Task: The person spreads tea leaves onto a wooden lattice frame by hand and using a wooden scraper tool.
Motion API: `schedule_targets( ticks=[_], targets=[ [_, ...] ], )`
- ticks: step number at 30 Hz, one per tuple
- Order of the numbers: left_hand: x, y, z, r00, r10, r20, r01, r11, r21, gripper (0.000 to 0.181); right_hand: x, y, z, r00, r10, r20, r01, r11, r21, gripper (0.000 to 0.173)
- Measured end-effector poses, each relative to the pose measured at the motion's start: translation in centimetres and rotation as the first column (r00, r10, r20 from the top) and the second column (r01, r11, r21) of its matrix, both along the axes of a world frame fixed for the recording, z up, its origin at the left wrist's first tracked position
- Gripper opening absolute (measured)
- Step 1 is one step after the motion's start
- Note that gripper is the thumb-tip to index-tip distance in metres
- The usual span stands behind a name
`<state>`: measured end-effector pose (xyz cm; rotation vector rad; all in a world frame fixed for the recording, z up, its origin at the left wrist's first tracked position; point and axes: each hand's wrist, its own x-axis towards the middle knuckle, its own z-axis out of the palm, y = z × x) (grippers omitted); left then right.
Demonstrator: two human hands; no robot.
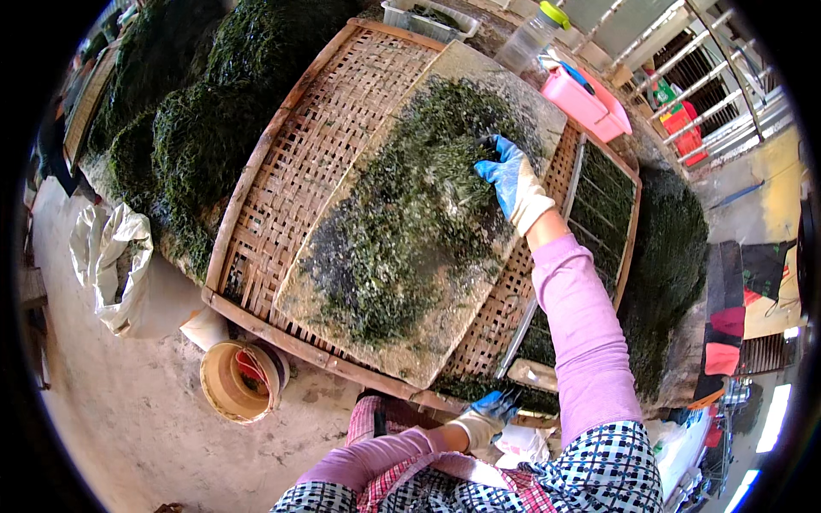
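A wide spread of loose dark green seaweed (410, 211) covers much of a rectangular board (359, 224), which lies across a woven bamboo tray (314, 160). My right hand (510, 179), in a white glove with a blue coating, reaches onto the upper right part of the seaweed. Its fingers are bent; whether strands are pinched in them is unclear. My left hand (487, 417), gloved alike, is low beside the tray's near rim, its fingertips by more seaweed there. A wooden block (533, 374) lies just beyond it.
Large seaweed heaps (199, 128) rise on the left, with another heap (667, 256) at right. A framed screen (600, 199) with seaweed lies beside the board. Behind stand a pink basin (587, 106), clear bottle (529, 42) and plastic tub (430, 19). A bucket (240, 381) and white sack (115, 263) are on the floor.
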<state>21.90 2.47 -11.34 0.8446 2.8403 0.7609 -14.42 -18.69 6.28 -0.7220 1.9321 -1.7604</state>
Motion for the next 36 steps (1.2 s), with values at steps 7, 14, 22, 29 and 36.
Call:
schedule_targets(
  ticks=[7,14,22,29,36],
  targets=[
    [-0.4,0.1,0.1,1.0,-0.014,0.008,0.015,0.991,-0.136,0.077,8.7,12.6,6.4,0.907,0.238,0.347,-0.054,0.884,-0.465,0.045],
    [-0.3,-1.3,3.7,0.993,0.06,-0.104,-0.061,0.998,-0.009,0.072,15.8,29.6,10.2,0.973,0.134,0.188,-0.027,0.875,-0.484,0.056],
    [4.9,-1.0,7.6,0.887,0.419,-0.195,-0.388,0.904,0.178,0.054,22.7,37.4,3.1,0.996,0.08,0.027,-0.084,0.964,0.25,0.028],
    [4.0,2.8,8.0,0.747,0.615,-0.251,-0.613,0.784,0.096,0.051,27.1,39.4,-9.3,0.488,0.454,-0.746,0.34,0.688,0.641,0.031],
    [5.2,1.6,6.6,0.679,0.684,-0.267,-0.711,0.703,-0.007,0.043,28.0,48.1,-10.2,0.614,0.503,-0.608,0.475,0.38,0.794,0.035]
  ],
)
